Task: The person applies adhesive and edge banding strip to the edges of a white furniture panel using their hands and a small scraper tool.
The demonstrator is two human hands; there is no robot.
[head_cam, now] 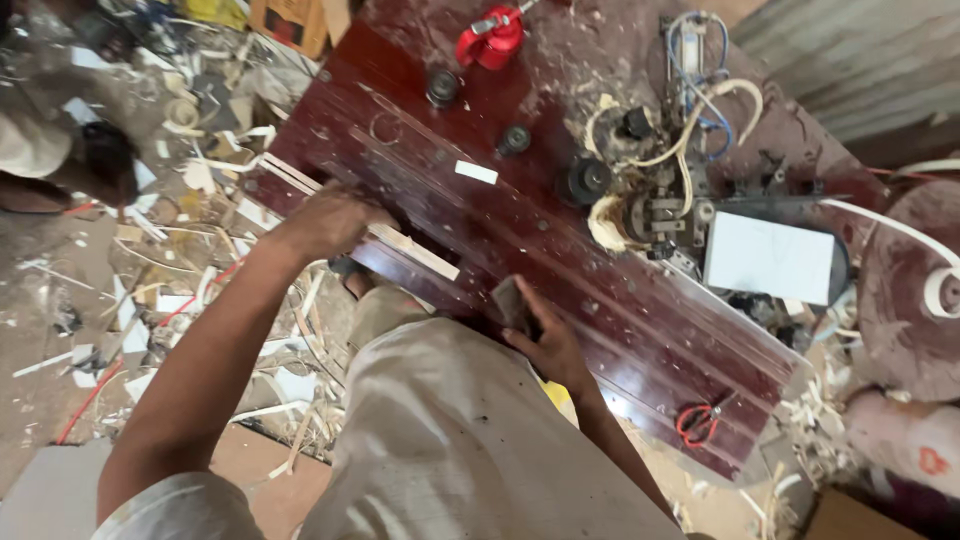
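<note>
Item: long pale wooden strip [400,243] — thin, flat, light in colour, lying along the near-left edge of the glossy dark-red desk [560,250]. Judged light and stiff but liable to snap or bow if lifted by one end; best gripped across its width near the middle.

Left hand [325,222]: closed down over the left part of the strip, fingers curled on it, pressing it to the desk edge.

Right hand [545,345]: right of the strip and apart from it, wrapped around a small grey block [512,303] resting on the desk's near edge.

Beyond the strip on the desk — a red metal tool [490,40], black round knobs [443,87], a tube-fed metal machine [665,190]. Wood shavings [200,290] litter the floor left of the desk.
</note>
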